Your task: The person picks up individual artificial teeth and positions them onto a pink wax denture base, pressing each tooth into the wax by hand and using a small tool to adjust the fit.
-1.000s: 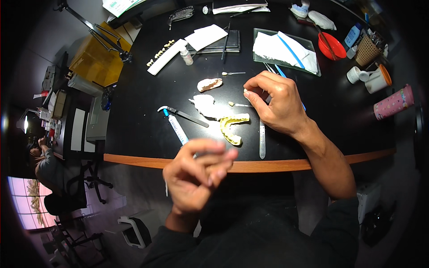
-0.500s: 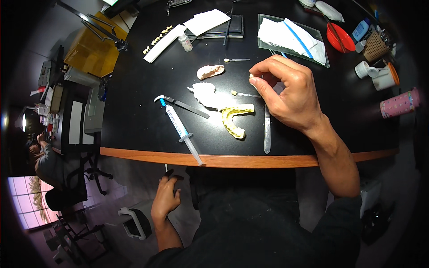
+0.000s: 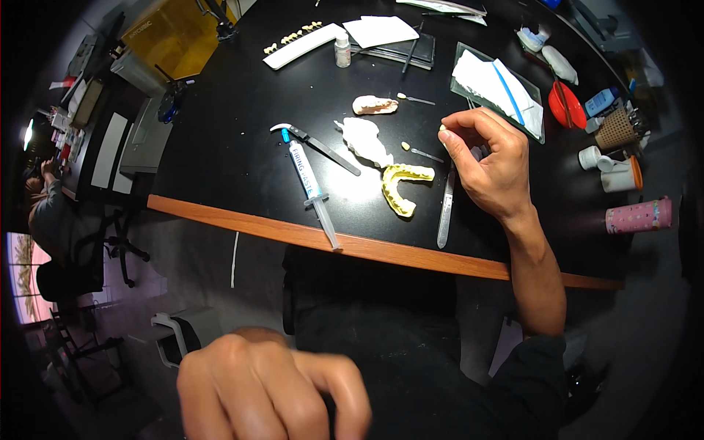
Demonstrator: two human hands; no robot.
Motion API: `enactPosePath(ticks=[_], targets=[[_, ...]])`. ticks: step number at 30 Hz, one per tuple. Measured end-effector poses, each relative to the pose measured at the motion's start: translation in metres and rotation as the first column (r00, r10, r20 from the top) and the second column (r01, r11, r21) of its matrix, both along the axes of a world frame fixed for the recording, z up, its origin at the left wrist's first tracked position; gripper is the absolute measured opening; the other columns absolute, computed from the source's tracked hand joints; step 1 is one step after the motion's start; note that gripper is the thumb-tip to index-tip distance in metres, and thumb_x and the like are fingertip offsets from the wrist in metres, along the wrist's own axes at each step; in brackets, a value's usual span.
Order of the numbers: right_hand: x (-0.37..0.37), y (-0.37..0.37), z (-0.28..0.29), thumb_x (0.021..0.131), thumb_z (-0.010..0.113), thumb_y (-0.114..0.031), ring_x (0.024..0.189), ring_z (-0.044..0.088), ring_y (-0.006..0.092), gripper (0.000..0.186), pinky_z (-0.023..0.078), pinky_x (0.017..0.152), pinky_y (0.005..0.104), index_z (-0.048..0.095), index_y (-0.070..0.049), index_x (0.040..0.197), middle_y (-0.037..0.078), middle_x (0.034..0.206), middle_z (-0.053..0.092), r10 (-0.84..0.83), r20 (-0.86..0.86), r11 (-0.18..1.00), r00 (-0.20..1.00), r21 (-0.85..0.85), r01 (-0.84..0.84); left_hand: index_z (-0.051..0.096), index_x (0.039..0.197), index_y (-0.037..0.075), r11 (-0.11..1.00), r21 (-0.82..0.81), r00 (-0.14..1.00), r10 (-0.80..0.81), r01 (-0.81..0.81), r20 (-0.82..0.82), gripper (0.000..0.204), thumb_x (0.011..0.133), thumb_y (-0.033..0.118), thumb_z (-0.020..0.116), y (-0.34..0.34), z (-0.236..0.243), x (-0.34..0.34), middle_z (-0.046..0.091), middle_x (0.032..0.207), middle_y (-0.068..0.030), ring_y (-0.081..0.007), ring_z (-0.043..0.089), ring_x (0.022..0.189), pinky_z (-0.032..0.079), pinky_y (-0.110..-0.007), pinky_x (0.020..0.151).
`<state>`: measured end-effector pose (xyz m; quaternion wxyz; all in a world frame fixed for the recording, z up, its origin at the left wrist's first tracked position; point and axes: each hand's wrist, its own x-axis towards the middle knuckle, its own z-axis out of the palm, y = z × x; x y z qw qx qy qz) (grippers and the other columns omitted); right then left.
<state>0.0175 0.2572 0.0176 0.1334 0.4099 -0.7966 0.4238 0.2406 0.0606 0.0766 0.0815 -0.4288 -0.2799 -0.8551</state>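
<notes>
My right hand [image 3: 493, 161] is raised over the right half of the black table, thumb and forefinger pinching a small off-white dental crown [image 3: 442, 128]. Below it lies a metal tool with a flat handle [image 3: 446, 213]. To its left are a tooth on a pin [image 3: 406, 146] and a yellow horseshoe-shaped dental model [image 3: 396, 196]. A lumpy white piece [image 3: 367, 143] and a pinkish plaster-like piece [image 3: 375, 105] sit further left. My left hand [image 3: 268, 392] is off the table, close at the lower edge, fingers loosely bent and apart; the fingertips are cut off.
Curved tweezers [image 3: 323, 152] lie beside a paste syringe [image 3: 308, 176], whose plunger overhangs the wooden table edge [image 3: 411, 254]. Behind stand a small bottle [image 3: 342, 53] and a white strip with several teeth [image 3: 306, 48]. At right are a red bowl [image 3: 575, 116] and pink tumbler [image 3: 638, 215].
My left hand has come up from beside the table edge, close to the camera. My right hand still pinches the crown. The view has turned and shifted.
</notes>
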Motion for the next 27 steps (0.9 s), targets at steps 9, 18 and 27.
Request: enactPosePath(ticks=[9,18,27], targets=[[0.004,0.003,0.005,0.087,0.077,-0.003,0.069,0.071,0.0195,0.007,0.056,0.062,0.0299,0.074,0.002,0.092,0.012,0.082,0.072,-0.006,0.026,1.0,1.0,-0.017,0.006,0.063,0.063,0.008,0.922,0.161,0.926,-0.369,0.353,0.086,0.03,0.089,0.014,0.078,0.005,0.03,0.001,0.06,0.063,-0.0087,-0.0247,0.068,0.075,0.058,-0.062,0.091],[0.002,0.004,0.004,0.088,0.076,-0.003,0.07,0.072,0.0201,0.006,0.058,0.063,0.0304,0.074,0.002,0.091,0.012,0.083,0.073,0.007,0.016,0.999,1.0,-0.032,-0.007,0.062,0.063,0.008,0.943,0.253,0.962,-0.249,0.215,0.114,0.029,0.09,0.001,0.068,0.021,0.041,0.005,0.063,0.067,-0.0118,-0.0243,0.07,0.074,0.062,-0.061,0.088],[0.0,0.005,0.002,0.091,0.077,-0.003,0.073,0.071,0.0147,0.009,0.056,0.065,0.0271,0.074,0.003,0.096,0.009,0.084,0.072,0.01,0.038,1.0,0.999,-0.006,-0.01,0.052,0.057,0.012,0.96,0.256,0.981,-0.147,0.111,0.123,0.038,0.09,-0.004,0.063,0.028,0.045,0.003,0.056,0.06,-0.0075,-0.0213,0.066,0.062,0.065,-0.056,0.075]])
